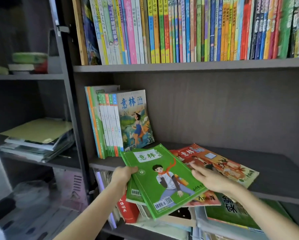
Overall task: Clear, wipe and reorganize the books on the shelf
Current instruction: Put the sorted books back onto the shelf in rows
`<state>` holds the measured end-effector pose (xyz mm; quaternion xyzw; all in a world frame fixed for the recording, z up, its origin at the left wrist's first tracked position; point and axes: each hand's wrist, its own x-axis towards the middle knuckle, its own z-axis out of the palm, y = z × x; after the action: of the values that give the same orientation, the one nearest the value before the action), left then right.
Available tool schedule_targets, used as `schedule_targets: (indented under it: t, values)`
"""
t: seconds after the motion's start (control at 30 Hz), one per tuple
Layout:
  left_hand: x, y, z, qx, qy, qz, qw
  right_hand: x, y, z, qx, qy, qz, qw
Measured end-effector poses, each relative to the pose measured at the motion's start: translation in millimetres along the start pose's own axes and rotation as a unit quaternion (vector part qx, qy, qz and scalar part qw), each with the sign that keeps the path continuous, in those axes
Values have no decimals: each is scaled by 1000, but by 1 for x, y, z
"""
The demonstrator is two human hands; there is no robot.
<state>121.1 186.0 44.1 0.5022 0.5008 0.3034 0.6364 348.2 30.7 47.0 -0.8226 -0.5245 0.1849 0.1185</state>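
My left hand [123, 175] grips the left edge of a green magazine [162, 179] with a boy on its cover, held tilted over the front lip of the grey middle shelf [275, 170]. A second green magazine [134, 193] lies right under it. My right hand [212, 179] has straight fingers that rest on red magazines [219, 161] lying flat on that shelf. At the shelf's left end several magazines [110, 123] stand upright and lean left, the front one [135, 118] showing a painted cover.
A tight row of colourful books [188, 30] fills the upper shelf. Below the middle shelf lie a red dictionary [127, 210] and stacked books [232, 215]. The left cabinet holds a pile of papers [39, 135] and containers [29, 59].
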Motion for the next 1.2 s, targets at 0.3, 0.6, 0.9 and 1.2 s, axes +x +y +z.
schedule_targets:
  t: [0.3, 0.6, 0.9, 1.2]
  values:
    - [-34, 102, 10, 88, 40, 162, 982, -19, 28, 0, -97, 68, 34, 992]
    - [-40, 117, 17, 51, 54, 161, 984, -54, -15, 46, 167, 116, 63, 977]
    - [-39, 125, -10, 190, 113, 195, 956, -57, -50, 25, 354, 31, 34, 934]
    - [-37, 117, -28, 253, 131, 243, 927, -57, -6, -49, 271, 232, 21, 934]
